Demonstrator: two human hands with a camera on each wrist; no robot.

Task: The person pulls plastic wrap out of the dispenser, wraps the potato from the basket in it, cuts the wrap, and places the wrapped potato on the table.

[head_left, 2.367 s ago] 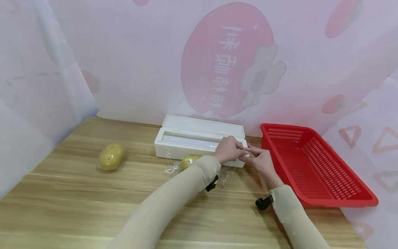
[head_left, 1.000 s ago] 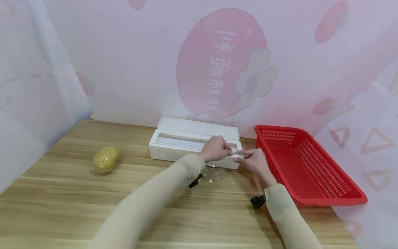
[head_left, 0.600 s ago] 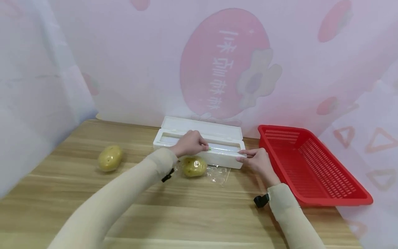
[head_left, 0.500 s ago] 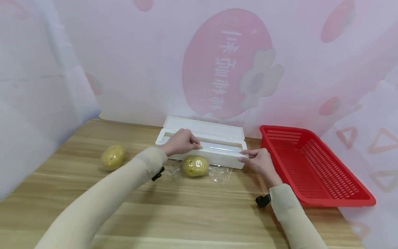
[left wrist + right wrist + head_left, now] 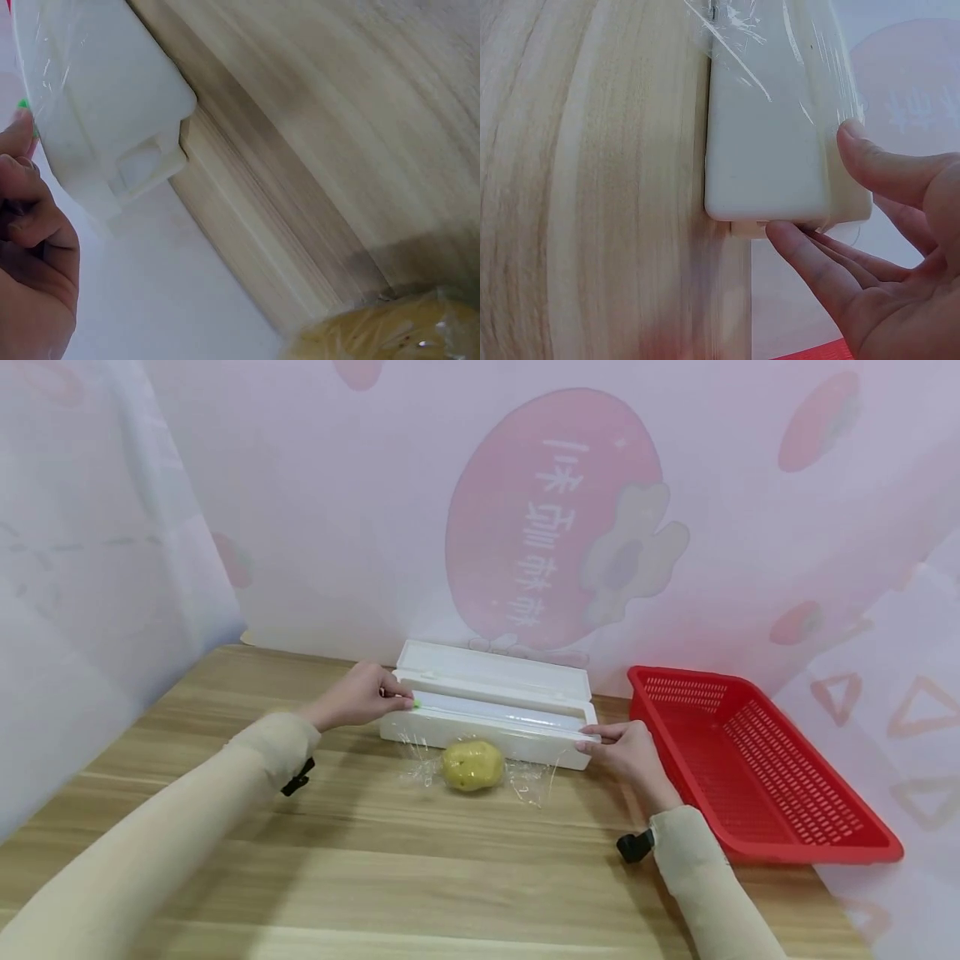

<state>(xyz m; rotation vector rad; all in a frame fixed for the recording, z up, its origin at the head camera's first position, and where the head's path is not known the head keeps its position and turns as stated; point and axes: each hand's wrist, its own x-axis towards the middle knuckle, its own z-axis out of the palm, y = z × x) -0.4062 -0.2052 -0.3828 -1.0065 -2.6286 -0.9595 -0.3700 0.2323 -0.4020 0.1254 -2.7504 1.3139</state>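
Note:
A white cling film dispenser (image 5: 532,750) stands at the back of the table, lid up, a film roll (image 5: 495,710) inside. At its left end my left hand (image 5: 354,700) pinches the small green slide cutter (image 5: 417,703) on the front edge. My right hand (image 5: 630,758) grips the right end, thumb on the film-covered edge and fingertips against the end wall, as the right wrist view shows. Just before the dispenser lies a potato (image 5: 472,766) in clear film, loose film spreading to both sides. Another wrapped potato (image 5: 382,330) shows in the left wrist view; my left arm mostly hides it from the head view.
A red plastic basket (image 5: 806,768) stands right of the dispenser, close to my right forearm. Behind the wooden table (image 5: 450,877) hangs a pink printed cloth (image 5: 337,527), with more cloth along both sides.
My left hand has slid the green cutter leftward along the dispenser from the right end to the left end. My right hand stays at the right end. The middle potato has come into full view.

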